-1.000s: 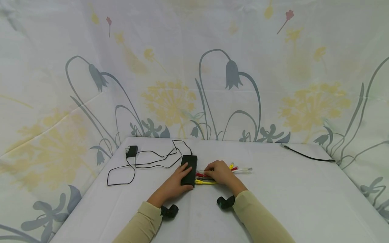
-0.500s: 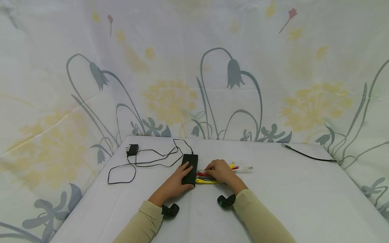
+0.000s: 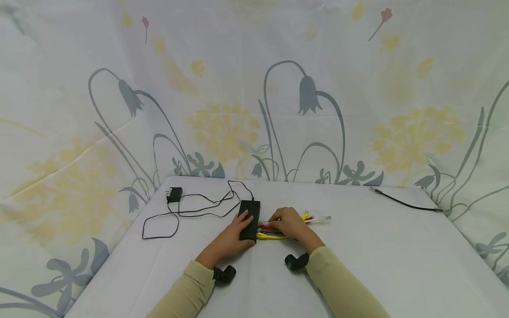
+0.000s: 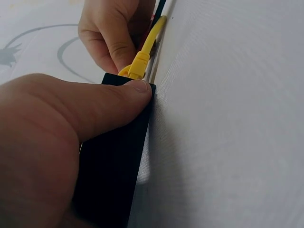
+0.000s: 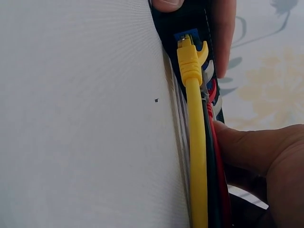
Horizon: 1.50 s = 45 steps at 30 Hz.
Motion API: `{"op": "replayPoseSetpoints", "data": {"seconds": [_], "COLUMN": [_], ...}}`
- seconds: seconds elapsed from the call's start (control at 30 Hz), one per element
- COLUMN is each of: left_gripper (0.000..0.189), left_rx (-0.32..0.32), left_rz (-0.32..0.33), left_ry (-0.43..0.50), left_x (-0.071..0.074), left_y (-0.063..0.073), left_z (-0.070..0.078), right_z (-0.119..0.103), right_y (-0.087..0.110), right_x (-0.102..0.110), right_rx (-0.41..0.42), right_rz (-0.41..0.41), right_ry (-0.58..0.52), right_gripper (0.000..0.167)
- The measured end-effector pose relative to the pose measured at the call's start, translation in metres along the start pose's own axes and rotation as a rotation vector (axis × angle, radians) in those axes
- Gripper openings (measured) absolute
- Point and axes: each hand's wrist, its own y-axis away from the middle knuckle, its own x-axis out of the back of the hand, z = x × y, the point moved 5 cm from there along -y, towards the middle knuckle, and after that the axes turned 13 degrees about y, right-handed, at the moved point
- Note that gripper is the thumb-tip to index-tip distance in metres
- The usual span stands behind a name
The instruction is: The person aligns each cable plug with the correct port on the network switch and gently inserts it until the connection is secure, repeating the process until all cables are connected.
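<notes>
A black network switch (image 3: 250, 221) lies on the white table, with several network cables running from its right side. My left hand (image 3: 228, 244) holds the switch, fingers over its top and thumb (image 4: 114, 102) on its near end. My right hand (image 3: 292, 225) pinches a network cable close to the ports; it looks white, though the fingers hide most of it. A yellow network cable (image 5: 196, 142) has its plug in the port nearest me. Red (image 5: 219, 166) and dark cables run beside it. Past my right hand a clear plug on a white cable (image 3: 320, 219) sticks out.
A black power adapter (image 3: 174, 194) sits at the back left, its thin cord (image 3: 199, 215) looping across the table to the switch. At the far right lies a short black network cable (image 3: 405, 204). A flower-patterned cloth (image 3: 222, 110) hangs behind the table.
The view shifts slightly, moving the scene a little right and up. Both hands keep their places on the switch and the cable.
</notes>
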Motion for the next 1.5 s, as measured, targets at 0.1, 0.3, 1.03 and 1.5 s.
{"op": "replayPoseSetpoints", "data": {"seconds": [0.1,0.3,1.03,1.5], "left_gripper": [0.074,0.074,0.074,0.075], "left_rx": [0.0,0.0,-0.012,0.024], "left_rz": [-0.001,-0.004,-0.025,-0.001], "left_ry": [0.005,0.007,-0.017,0.01], "left_x": [0.0,0.0004,-0.0004,-0.0018], "left_y": [0.0003,0.0002,0.0018,-0.0002], "left_z": [0.0005,0.0015,0.0028,-0.0003], "right_z": [-0.0016,-0.0034,-0.0092,-0.0053], "right_y": [0.0001,0.0005,-0.0003,0.001], "right_x": [0.0005,0.0015,0.0016,-0.0028], "right_rx": [0.024,0.02,0.037,0.038], "right_rz": [0.002,0.006,0.004,0.004], "right_ry": [0.009,0.011,0.01,-0.043], "right_gripper": [0.012,0.011,0.011,0.013]}}
